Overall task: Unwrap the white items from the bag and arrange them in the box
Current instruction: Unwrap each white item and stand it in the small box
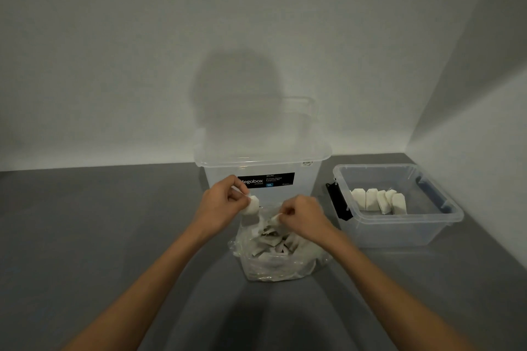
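A clear plastic bag (281, 261) full of white tea-bag-like items lies on the grey table in front of me. Above its open top, my left hand (225, 202) pinches one white item (252, 205). My right hand (302, 215) pinches a small white tag or wrapper piece (276, 218) close to the bag's mouth; whether a string joins it to the item I cannot tell. To the right stands a low clear box (399, 232) with several white items (377, 201) standing in a row inside.
A taller clear storage tub (306, 179) with a black label stands just behind the bag and my hands. The low box has a black latch (336, 202) on its left end. Walls close off the back and the right side.
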The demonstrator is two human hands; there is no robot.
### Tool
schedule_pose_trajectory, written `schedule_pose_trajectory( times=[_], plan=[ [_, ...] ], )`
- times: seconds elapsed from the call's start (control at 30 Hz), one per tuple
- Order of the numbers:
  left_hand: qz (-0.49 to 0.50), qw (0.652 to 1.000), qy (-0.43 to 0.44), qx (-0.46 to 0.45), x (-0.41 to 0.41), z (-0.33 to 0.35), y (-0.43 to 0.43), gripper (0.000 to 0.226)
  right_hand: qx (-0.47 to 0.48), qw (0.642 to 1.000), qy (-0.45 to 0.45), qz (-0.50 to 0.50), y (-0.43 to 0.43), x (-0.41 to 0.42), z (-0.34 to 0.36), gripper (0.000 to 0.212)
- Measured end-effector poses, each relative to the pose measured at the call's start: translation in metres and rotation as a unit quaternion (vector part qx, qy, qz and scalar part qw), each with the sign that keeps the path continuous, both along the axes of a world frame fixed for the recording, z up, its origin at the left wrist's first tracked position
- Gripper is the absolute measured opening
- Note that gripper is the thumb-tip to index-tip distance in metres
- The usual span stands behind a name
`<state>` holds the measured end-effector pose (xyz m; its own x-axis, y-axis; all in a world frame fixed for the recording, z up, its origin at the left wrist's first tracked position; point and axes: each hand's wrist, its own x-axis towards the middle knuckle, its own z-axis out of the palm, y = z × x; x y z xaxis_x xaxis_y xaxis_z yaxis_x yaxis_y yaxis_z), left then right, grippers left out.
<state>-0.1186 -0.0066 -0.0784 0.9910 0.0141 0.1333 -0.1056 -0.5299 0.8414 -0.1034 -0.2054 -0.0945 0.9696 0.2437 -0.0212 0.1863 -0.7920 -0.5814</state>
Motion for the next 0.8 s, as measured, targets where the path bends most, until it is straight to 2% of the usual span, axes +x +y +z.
schedule_pose_trajectory(
  times=[0.1, 0.2, 0.33, 0.43, 0.53, 0.6, 0.67, 0.7, 0.73, 0.8],
  plan=[
    [-0.021, 1.0, -0.008, 0.01, 0.001, 0.001, -0.004, 0.012, 0.114, 0.991, 0.05, -0.056, -0.016, -0.002, 0.019, 0.011],
    [-0.044, 0.998, -0.005, 0.034, 0.003, 0.004, -0.013, 0.017, 0.281, 0.942, 0.142, -0.116, -0.026, -0.005, 0.03, 0.007],
    [-0.065, 0.997, 0.013, 0.032, 0.004, 0.006, -0.028, 0.011, 0.482, 0.834, 0.226, -0.147, -0.033, -0.011, 0.039, 0.007],
    [-0.1, 0.994, 0.032, -0.022, 0.002, 0.009, -0.04, 0.006, 0.609, 0.722, 0.285, -0.16, -0.035, -0.014, 0.039, 0.011],
    [-0.136, 0.987, 0.029, -0.085, 0.002, 0.015, -0.05, 0.014, 0.687, 0.619, 0.349, -0.151, -0.035, -0.016, 0.034, 0.013],
    [-0.145, 0.981, 0.025, -0.123, 0.003, 0.019, -0.056, 0.014, 0.702, 0.587, 0.374, -0.151, -0.035, -0.018, 0.03, 0.018],
    [-0.143, 0.981, 0.023, -0.13, 0.006, 0.022, -0.06, 0.013, 0.684, 0.599, 0.383, -0.162, -0.035, -0.022, 0.029, 0.014],
    [-0.136, 0.984, 0.022, -0.117, 0.007, 0.023, -0.062, 0.012, 0.656, 0.632, 0.378, -0.164, -0.035, -0.025, 0.029, 0.013],
    [-0.13, 0.987, 0.021, -0.095, 0.009, 0.024, -0.062, 0.011, 0.605, 0.694, 0.353, -0.168, -0.036, -0.026, 0.028, 0.012],
    [-0.122, 0.992, 0.012, -0.021, 0.012, 0.029, -0.063, 0.008, 0.429, 0.86, 0.213, -0.177, -0.04, -0.027, 0.027, 0.012]
  ],
)
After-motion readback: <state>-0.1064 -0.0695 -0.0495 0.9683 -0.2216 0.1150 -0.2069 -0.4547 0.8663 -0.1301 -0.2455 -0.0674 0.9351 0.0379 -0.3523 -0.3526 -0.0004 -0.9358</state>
